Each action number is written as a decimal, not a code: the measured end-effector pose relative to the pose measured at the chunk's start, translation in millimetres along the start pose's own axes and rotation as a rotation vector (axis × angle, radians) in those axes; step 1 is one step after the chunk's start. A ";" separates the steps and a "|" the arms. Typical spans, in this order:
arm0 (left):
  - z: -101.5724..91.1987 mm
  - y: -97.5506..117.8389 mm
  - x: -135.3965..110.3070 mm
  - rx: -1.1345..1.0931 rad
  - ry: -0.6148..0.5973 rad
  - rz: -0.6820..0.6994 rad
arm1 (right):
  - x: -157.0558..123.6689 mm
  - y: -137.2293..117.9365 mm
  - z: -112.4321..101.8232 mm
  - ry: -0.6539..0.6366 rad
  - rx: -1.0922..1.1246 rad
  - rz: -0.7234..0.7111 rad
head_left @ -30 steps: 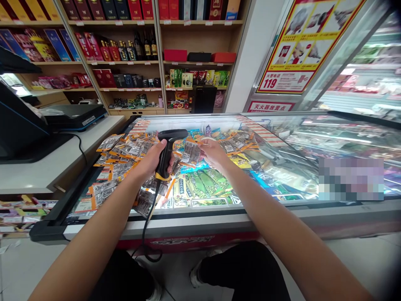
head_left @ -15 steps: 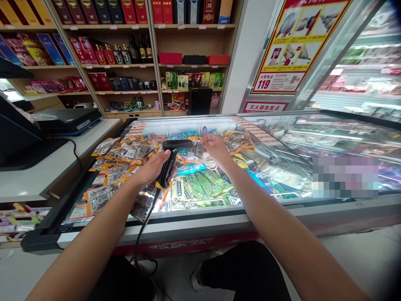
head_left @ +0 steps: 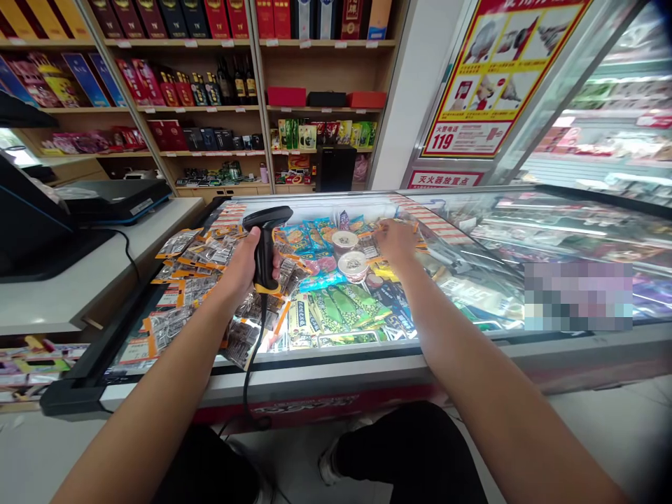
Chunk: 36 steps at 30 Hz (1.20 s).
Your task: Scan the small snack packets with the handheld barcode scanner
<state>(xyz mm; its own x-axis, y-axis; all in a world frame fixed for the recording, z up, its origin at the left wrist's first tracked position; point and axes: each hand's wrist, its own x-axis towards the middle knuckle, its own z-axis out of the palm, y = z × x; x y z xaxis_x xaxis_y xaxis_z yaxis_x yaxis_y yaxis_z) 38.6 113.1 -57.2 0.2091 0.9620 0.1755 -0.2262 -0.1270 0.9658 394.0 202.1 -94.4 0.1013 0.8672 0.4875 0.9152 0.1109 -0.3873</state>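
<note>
My left hand (head_left: 242, 262) is wrapped round the handle of a black and yellow barcode scanner (head_left: 265, 245), held upright above the freezer's glass top, its cord trailing down over the front edge. My right hand (head_left: 397, 241) is farther right, fingertips pinched at a small clear snack packet (head_left: 369, 245) with an orange edge; its fingers partly hide that packet. Many similar orange-edged packets (head_left: 197, 288) lie heaped on the left of the glass, some under the scanner. Two round tubs (head_left: 353, 265) and green ice-cream wrappers (head_left: 341, 308) show between the hands.
A chest freezer (head_left: 336, 362) with a grey front rim spans the space before me. To the left stands a counter (head_left: 47, 297) with a black scale (head_left: 113, 201) on it. Shelves (head_left: 325, 43) of boxes and bottles line the back, and a fire-safety poster (head_left: 472, 105) hangs at right.
My right hand has moved right, from beside the scanner to the packets on the right. The scanner has risen slightly and shifted left, uncovering the tubs and blue wrappers.
</note>
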 end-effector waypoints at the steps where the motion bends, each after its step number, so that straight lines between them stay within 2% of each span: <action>1: 0.0 0.0 0.2 -0.002 0.005 -0.003 | -0.3 -3.7 -3.0 0.041 -0.008 0.046; 3: 0.3 -0.6 0.5 -0.006 0.019 -0.014 | -4.3 -20.2 -6.8 0.121 -0.032 0.095; 5: 0.7 -1.4 0.8 -0.008 0.028 -0.017 | -13.9 -47.0 -5.1 0.076 0.032 0.019; 6: 0.9 -1.8 0.9 -0.005 0.029 -0.014 | -20.7 -63.0 -1.9 0.005 0.082 -0.022; 8: 1.2 -2.6 0.8 0.008 0.025 -0.008 | -36.8 -95.9 8.3 -0.341 0.280 -0.091; 9: 1.4 -2.9 0.7 0.013 0.023 -0.004 | -44.8 -111.0 14.3 -0.483 0.310 -0.132; 10: 1.5 -3.2 0.6 0.016 0.022 -0.001 | -52.0 -124.2 20.2 -0.559 0.296 -0.168; 13: 1.1 -3.9 0.7 0.023 0.017 0.003 | -64.3 -146.8 31.8 -0.596 0.186 -0.150; 16: -0.4 -4.8 1.2 0.034 0.011 0.009 | -62.4 -143.4 30.4 -0.593 0.287 -0.047; 19: -2.0 -5.3 0.5 0.062 -0.023 0.007 | -53.0 -124.7 23.2 -0.534 0.480 0.077; 21: -1.6 -4.9 -1.9 0.104 -0.096 -0.005 | -45.7 -109.9 20.3 -0.467 0.591 0.113; 23: 0.5 -4.3 -5.9 0.153 -0.198 -0.016 | -39.0 -96.1 20.0 -0.369 0.625 0.062; 26: 4.9 -4.3 -12.6 0.245 -0.304 -0.032 | -31.8 -80.4 21.7 -0.250 0.548 -0.069; 31: 6.7 -8.4 -15.9 0.398 -0.339 -0.061 | -27.2 -69.8 22.5 -0.257 0.461 -0.151; 36: 2.7 -11.6 -13.8 0.440 -0.353 -0.041 | -26.2 -68.9 22.3 -0.290 0.440 -0.148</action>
<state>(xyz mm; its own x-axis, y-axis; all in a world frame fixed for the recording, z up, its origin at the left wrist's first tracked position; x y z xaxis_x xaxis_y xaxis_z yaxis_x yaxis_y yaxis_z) 41.0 100.7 -70.3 0.5323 0.8386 0.1161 0.1910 -0.2525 0.9486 319.6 182.5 -97.9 -0.1847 0.9182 0.3504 0.6554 0.3808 -0.6523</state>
